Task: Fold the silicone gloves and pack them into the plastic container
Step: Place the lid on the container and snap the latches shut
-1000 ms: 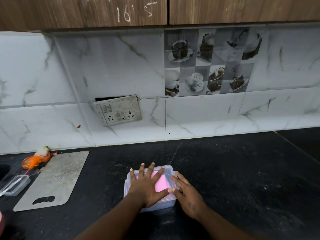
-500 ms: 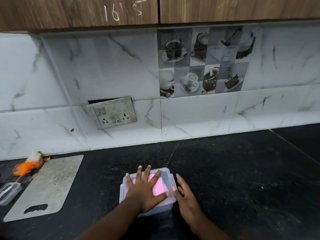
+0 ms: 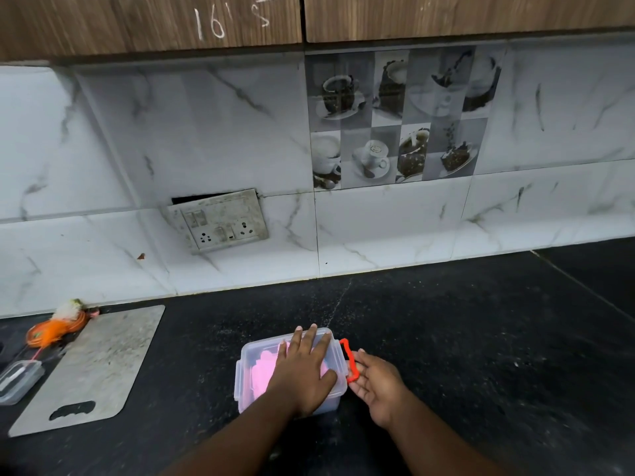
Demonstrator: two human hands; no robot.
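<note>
A clear plastic container [image 3: 245, 386] with its lid on stands on the black counter, near the front. Folded pink silicone gloves [image 3: 264, 372] show through the lid. My left hand [image 3: 302, 369] lies flat on the lid with straight fingers, pressing down on its right half. A red latch [image 3: 348, 360] sticks out from the container's right side. My right hand [image 3: 378, 383] is beside it, palm turned up, and its fingertips touch the latch from the right.
A grey marble cutting board [image 3: 99, 362] lies on the counter at the left. A small clear box [image 3: 17, 381] and an orange bundle [image 3: 55, 329] sit beyond it at the left edge. A wall socket plate [image 3: 220, 221] hangs loose on the tiled backsplash.
My right hand slid off the lid's right edge to the container's side, where the red latch now shows. My left hand shifted right on the lid.
</note>
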